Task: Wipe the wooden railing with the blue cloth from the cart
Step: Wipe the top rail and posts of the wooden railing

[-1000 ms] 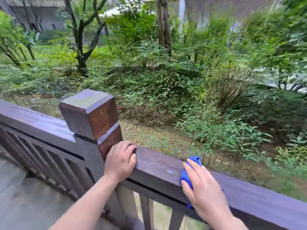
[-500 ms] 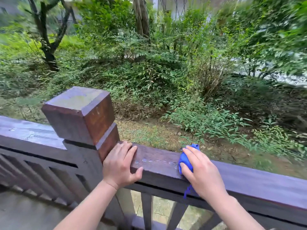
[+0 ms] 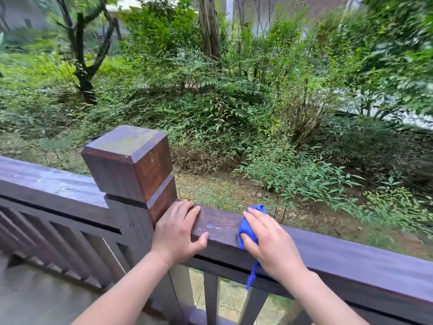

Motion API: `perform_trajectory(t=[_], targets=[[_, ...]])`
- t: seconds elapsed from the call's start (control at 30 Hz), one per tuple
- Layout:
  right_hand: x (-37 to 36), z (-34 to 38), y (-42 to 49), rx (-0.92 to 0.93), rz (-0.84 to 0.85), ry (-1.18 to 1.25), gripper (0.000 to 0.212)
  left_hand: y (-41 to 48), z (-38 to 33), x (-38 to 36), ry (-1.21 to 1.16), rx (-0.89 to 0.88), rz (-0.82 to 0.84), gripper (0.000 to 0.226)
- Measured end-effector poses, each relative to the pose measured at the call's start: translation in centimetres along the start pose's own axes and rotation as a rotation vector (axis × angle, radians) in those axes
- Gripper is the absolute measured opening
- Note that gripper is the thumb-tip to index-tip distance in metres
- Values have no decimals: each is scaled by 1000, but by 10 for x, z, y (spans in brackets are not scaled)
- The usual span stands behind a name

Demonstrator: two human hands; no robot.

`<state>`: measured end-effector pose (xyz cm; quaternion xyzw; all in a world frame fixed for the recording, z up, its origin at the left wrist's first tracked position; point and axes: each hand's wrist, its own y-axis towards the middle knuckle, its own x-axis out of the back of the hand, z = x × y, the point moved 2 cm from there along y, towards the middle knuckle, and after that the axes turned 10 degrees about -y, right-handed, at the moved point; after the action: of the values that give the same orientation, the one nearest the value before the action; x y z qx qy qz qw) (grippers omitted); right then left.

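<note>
The dark wooden railing (image 3: 351, 254) runs from the lower right up to a square post (image 3: 131, 160). My right hand (image 3: 271, 242) presses a bunched blue cloth (image 3: 246, 228) onto the rail's top, with a strip of cloth hanging down the near side. My left hand (image 3: 178, 231) lies flat on the rail right beside the post, thumb over the near edge. A few water drops (image 3: 210, 226) sit on the wood between my hands.
A second rail section (image 3: 46, 186) with slanted balusters (image 3: 77, 245) continues left of the post. Beyond the railing lie bare ground, dense shrubs and tree trunks (image 3: 208, 31). Grey deck flooring (image 3: 35, 299) is at the lower left.
My right hand has slid the blue cloth leftward along the rail, closer to my left hand. My left hand has flattened on the rail by the post. The view has shifted.
</note>
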<state>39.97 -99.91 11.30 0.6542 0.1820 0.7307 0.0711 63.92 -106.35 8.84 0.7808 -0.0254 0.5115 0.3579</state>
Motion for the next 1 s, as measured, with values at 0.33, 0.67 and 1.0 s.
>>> perform_trajectory(t=[0.33, 0.67, 1.0], targets=[[-3, 4, 20, 84, -37, -10, 52, 56, 5, 142, 481, -91, -496, 40], [-16, 20, 36, 130, -19, 37, 51, 71, 29, 141, 401, -184, -658, 31], [-25, 47, 50, 231, -3, 69, 53, 72, 31, 139, 374, -200, -704, 28]])
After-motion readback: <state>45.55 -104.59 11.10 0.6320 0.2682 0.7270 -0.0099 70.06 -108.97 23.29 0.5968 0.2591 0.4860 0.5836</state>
